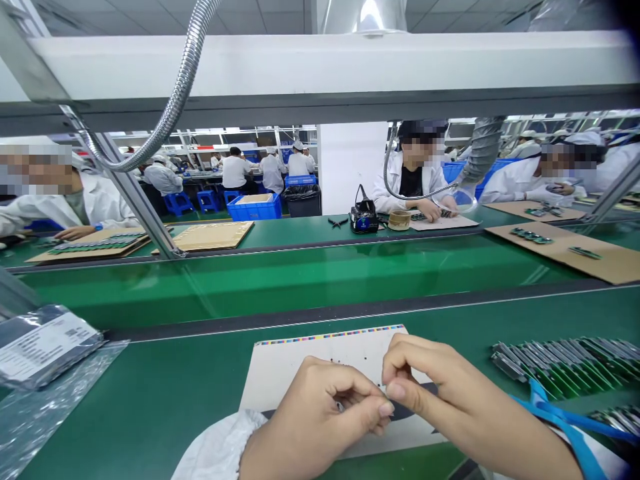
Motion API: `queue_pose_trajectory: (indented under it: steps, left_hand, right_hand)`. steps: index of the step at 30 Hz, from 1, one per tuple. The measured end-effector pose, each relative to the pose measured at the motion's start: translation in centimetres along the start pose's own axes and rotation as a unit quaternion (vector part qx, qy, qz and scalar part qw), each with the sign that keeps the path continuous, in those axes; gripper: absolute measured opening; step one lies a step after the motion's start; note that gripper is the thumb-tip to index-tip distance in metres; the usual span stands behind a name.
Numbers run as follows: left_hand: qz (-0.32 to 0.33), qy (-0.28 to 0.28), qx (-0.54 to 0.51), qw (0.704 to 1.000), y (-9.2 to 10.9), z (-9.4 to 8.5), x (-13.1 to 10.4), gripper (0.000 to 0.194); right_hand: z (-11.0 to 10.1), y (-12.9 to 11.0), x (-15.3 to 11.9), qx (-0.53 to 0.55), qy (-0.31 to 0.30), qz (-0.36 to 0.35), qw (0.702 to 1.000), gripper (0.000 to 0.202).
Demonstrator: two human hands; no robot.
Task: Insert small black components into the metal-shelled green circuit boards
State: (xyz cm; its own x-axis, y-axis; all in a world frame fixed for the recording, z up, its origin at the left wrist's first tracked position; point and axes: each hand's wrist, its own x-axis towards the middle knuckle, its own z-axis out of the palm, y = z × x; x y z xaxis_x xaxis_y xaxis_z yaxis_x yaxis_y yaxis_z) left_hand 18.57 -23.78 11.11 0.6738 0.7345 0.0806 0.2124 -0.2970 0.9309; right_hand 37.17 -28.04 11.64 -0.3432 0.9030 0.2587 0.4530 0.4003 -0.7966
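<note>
My left hand (320, 417) is closed in a pinch above a white sheet (290, 353) lying on the green bench. Close beside it, my right hand (435, 380) also pinches, thumb against fingers. The fingertips of both hands nearly meet; whatever lies between them is too small or hidden to name. Several tiny dark bits (365, 358) are scattered on the sheet, which has a coloured strip along its far edge and a dark printed area under my hands. A blue band (545, 407) circles my right wrist.
Rows of green circuit boards (565, 367) stand at the right. A labelled silver bag (45, 343) lies on clear plastic at the left. Beyond runs a green conveyor belt (300, 273); cardboard sheets (570, 250) and co-workers are past it. A metal hose (175, 100) hangs overhead.
</note>
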Motion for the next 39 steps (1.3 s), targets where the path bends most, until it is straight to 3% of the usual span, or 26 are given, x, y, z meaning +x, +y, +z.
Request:
queue_pose_trajectory:
  steps: [8, 16, 22, 24, 26, 28, 30, 34, 39]
  left_hand:
    - [0.033, -0.001, 0.054, 0.998, 0.1, -0.2, 0.0, 0.021]
    - [0.098, 0.054, 0.092, 0.989, -0.3, 0.1, -0.2, 0.015]
    - [0.144, 0.104, 0.11, 0.978, -0.2, 0.2, -0.2, 0.016]
    - [0.142, 0.102, 0.104, 0.979, -0.1, 0.2, -0.1, 0.016]
    - [0.124, 0.091, 0.085, 0.984, -0.1, 0.2, -0.1, 0.016]
    - [0.091, 0.067, 0.046, 0.993, -0.3, 0.2, 0.1, 0.016]
    - [0.042, 0.041, -0.027, 0.998, -0.6, 0.2, 0.3, 0.015]
    - [-0.037, 0.032, -0.184, 0.982, -1.3, 0.1, 0.8, 0.02]
    - [-0.045, 0.042, -0.251, 0.966, -1.4, 0.0, 1.2, 0.021]
  right_hand:
    - [1.0, -0.3, 0.0, -0.008, 0.015, -0.033, 0.999, 0.04]
    - [2.3, -0.7, -0.6, -0.184, 0.094, -0.106, 0.973, 0.037]
    - [2.8, -0.6, -0.4, -0.171, 0.11, -0.119, 0.972, 0.032]
    - [2.4, -0.6, -0.3, -0.172, 0.125, -0.124, 0.969, 0.032]
    - [1.5, -0.6, -0.4, -0.177, 0.177, -0.122, 0.96, 0.031]
    - [0.1, -0.6, -0.5, -0.182, 0.241, -0.105, 0.947, 0.031]
    - [-1.0, -0.5, -0.7, -0.176, 0.265, -0.082, 0.945, 0.032]
    - [-1.5, -0.1, -0.8, -0.125, 0.201, -0.036, 0.971, 0.032]
    - [-0.2, 0.5, -0.1, -0.073, 0.12, 0.009, 0.99, 0.027]
